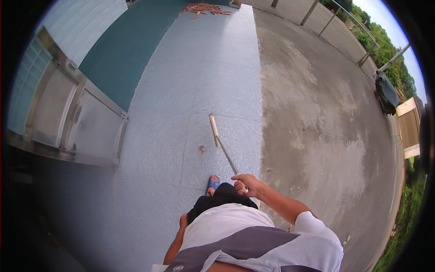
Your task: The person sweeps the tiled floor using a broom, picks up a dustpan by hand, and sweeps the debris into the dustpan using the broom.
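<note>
Slim grey metal pole (228, 157) with whitish cylindrical roller (213, 125) is grasped by right hand (247, 185), roller rested on glossy blue-grey floor (158, 136). For left hand (183, 221), grip can't be told.

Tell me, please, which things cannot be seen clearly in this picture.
Head view:
Left grip: fingers hidden by black shorts.
Roller pole: part covered by right grip.
Second foot: hidden by clothing.
Reddish pieces: too small to count.
Shirt: cut off by bottom edge.
</note>
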`<action>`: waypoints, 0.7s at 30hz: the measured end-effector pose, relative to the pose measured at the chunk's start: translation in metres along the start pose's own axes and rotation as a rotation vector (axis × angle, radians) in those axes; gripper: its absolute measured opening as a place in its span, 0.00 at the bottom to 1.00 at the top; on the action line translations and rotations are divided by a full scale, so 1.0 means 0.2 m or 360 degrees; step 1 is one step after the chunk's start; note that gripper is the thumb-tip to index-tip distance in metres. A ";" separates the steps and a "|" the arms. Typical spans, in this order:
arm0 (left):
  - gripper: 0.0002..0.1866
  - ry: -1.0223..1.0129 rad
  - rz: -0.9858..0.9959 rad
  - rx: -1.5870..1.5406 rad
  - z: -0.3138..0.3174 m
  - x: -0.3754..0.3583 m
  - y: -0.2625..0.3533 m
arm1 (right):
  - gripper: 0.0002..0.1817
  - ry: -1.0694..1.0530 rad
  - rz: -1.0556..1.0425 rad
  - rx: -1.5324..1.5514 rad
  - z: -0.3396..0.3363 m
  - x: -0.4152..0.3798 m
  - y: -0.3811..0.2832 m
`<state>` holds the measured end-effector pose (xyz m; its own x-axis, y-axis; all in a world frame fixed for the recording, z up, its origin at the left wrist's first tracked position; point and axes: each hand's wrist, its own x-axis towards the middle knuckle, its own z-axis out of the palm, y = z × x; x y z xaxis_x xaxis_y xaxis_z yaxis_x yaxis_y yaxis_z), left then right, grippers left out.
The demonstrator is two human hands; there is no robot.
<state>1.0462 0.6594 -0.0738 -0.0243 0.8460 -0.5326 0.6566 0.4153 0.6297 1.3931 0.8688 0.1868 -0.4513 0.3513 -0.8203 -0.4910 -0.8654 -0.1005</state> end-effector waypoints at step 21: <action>0.06 0.0794 -0.0783 -0.0172 1.16 -1.12 0.47 | 0.11 0.0186 0.1485 0.0018 -0.13 0.69 -0.24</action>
<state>1.2889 0.4321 -0.0263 -0.6586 0.5930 -0.4633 0.4026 0.7978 0.4488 1.3746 0.9501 0.0629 -0.5888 -0.5213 -0.6177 0.0240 -0.7752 0.6313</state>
